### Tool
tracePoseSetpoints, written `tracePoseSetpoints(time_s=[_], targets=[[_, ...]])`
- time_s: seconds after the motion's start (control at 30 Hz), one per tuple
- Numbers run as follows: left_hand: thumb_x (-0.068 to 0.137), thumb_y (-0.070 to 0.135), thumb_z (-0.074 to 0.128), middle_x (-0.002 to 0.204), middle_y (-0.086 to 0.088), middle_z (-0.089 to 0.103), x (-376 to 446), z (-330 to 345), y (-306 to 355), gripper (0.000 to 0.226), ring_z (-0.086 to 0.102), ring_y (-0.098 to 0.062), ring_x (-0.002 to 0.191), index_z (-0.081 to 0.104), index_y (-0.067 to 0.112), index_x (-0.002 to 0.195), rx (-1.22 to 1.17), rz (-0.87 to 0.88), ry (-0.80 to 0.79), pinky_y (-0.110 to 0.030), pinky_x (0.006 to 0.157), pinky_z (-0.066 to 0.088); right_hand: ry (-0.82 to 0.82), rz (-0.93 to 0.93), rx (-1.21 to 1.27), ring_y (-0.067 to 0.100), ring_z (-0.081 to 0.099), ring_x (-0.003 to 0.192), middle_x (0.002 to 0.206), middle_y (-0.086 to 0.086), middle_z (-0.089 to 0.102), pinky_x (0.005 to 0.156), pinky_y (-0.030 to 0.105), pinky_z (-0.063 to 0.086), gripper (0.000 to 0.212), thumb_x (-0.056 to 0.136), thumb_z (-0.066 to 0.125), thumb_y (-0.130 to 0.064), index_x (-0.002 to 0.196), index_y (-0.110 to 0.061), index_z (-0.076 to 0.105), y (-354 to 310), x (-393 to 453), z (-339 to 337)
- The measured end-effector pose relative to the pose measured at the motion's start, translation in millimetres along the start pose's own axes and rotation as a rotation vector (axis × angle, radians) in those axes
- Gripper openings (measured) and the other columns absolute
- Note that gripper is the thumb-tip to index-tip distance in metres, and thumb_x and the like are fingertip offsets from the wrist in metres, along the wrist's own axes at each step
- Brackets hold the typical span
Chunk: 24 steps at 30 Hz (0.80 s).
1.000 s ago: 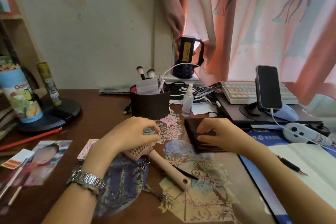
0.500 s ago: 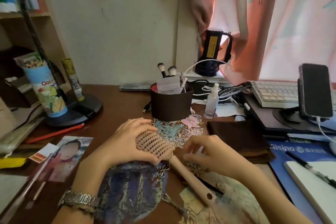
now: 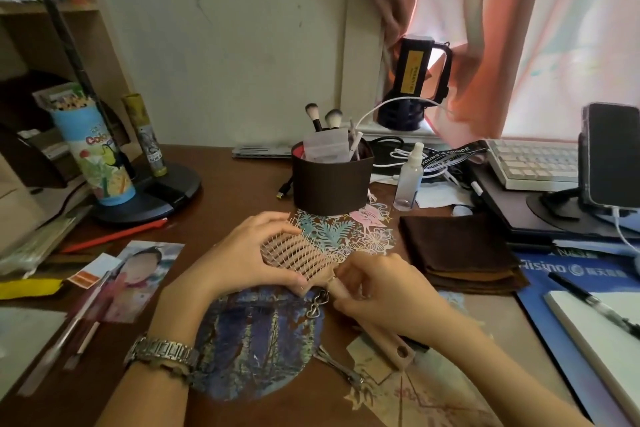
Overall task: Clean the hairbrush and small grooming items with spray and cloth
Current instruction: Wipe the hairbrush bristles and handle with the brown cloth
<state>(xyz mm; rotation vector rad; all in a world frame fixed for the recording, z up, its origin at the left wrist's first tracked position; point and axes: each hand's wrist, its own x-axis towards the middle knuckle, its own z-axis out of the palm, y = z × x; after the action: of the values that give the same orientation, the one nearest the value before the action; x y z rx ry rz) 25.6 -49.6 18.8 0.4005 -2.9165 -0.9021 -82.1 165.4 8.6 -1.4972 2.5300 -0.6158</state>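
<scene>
Brown desk (image 3: 221,204) carries, from left to right, a lamp base (image 3: 152,199), a dark holder (image 3: 330,184), a spray bottle (image 3: 409,180) and a folded brown cloth (image 3: 457,253). At the middle, the left hand (image 3: 249,256) grips the head of the hairbrush (image 3: 301,253), bristles facing up. The right hand (image 3: 384,291) pinches its neck with curled fingers.

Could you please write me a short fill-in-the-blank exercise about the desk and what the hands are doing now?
1. Both hands hold the pink ____ over the desk.
2. The clear spray bottle stands to the right of the dark brown ____.
3. The folded brown cloth lies to the ____ of the right hand.
4. The left hand wears a metal ____ on its wrist.

Missing words: hairbrush; holder; right; watch
</scene>
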Motion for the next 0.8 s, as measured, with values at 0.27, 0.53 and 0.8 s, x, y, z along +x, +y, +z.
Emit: tracePoseSetpoints(time_s=[0.27,0.53,0.8], targets=[[0.043,0.087,0.061,0.135,0.027,0.038,1.7,5.3,-2.4,0.087,0.036,-0.003,0.126,0.049,0.05,0.121,-0.025,0.001,0.071,-0.041,0.108,0.034,0.018,0.006,-0.104,0.002,0.051,0.068,0.082,-0.016,0.061,0.055,0.018,0.036,0.025,0.081,0.061,-0.047,0.102,-0.034,0.062,1.6,12.0,-32.5],[0.066,0.048,0.078,0.134,0.018,0.046,6.3,7.4,-6.0,0.064,0.041,-0.007,0.125,0.053,0.039,0.125,0.021,-0.021,0.201,-0.038,0.107,0.038,-0.023,-0.035,-0.138,-0.006,0.049,0.065,0.095,-0.013,0.067,0.055,0.017,0.034,0.027,0.086,0.058,-0.052,0.105,-0.033,0.063,26.7,41.3,-37.7],[0.076,0.036,0.075,0.134,0.017,0.048,10.4,12.4,-10.7,0.049,0.037,-0.006,0.127,0.056,0.039,0.121,0.11,-0.028,0.286,-0.032,0.106,0.029,-0.02,-0.066,-0.09,0.003,0.053,0.079,0.098,-0.011,0.068,0.063,0.022,0.042,0.031,0.085,0.059,-0.049,0.109,-0.03,0.062,38.1,59.5,-27.4]])
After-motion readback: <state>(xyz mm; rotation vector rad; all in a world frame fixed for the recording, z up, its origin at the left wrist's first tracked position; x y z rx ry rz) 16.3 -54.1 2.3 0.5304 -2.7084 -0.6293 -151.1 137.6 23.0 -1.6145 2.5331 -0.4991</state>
